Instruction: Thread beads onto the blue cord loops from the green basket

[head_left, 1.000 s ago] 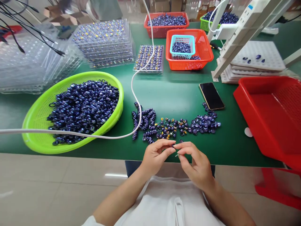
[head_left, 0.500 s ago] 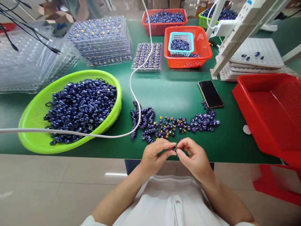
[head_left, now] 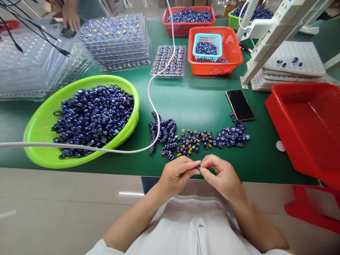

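Head view: nearer than the phone (head_left: 240, 105) and to its left, pinching a tiny dark piece (head_left: 198, 168) between thumb and fingers of the left hand (head_left: 175, 174); closing thumb and forefinger of the right hand (head_left: 223, 175) narrowly against it, too small and covered to tell what lies between those tips. Just beside the phone's near end, stones (head_left: 231, 137) in a loose heap; farther left of it, gold-and-dark beads (head_left: 189, 142), then ringed strands (head_left: 166, 131) under a white cord (head_left: 150, 95). Well left of the phone, a green basket (head_left: 33, 145) of dark loops; to its right, a red bin (head_left: 297, 145). Beyond the phone and leftward, an orange basket (head_left: 193, 68) around a blue basket (head_left: 218, 56), and a filled tray (head_left: 168, 61).
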